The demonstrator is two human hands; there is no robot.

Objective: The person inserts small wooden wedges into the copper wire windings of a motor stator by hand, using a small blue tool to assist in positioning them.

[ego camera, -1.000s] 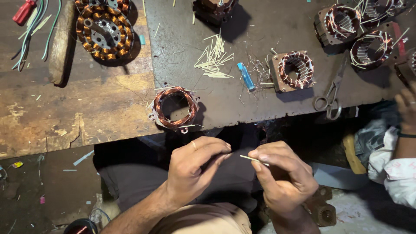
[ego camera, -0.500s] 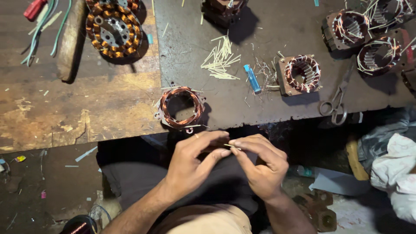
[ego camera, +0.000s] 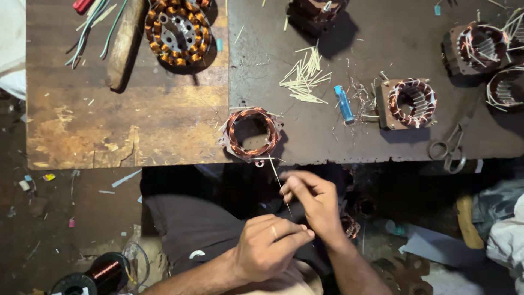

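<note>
A small stator wound with copper wire [ego camera: 252, 134] sits at the near edge of the dark workbench [ego camera: 327, 147]. A thin pale strand [ego camera: 277, 177] runs from its lower rim down toward my lap. My right hand [ego camera: 314, 202] pinches this strand between thumb and forefinger just below the bench edge. My left hand [ego camera: 270, 248] is lower and nearer my body, its fingertips pinched together by the strand's lower end. Whether it grips the strand I cannot tell.
On the bench lie a pile of pale slivers [ego camera: 305, 76], a small blue tube [ego camera: 344, 104], another wound stator [ego camera: 406, 102], scissors [ego camera: 450, 148] and a round orange-coiled stator [ego camera: 177, 30]. A wooden handle [ego camera: 123, 46] lies at the left. A copper wire spool [ego camera: 103, 273] sits on the floor.
My hands, joined in front of me half a second ago, have parted. The right rose toward the stator's edge with the strand; the left dropped closer to my body.
</note>
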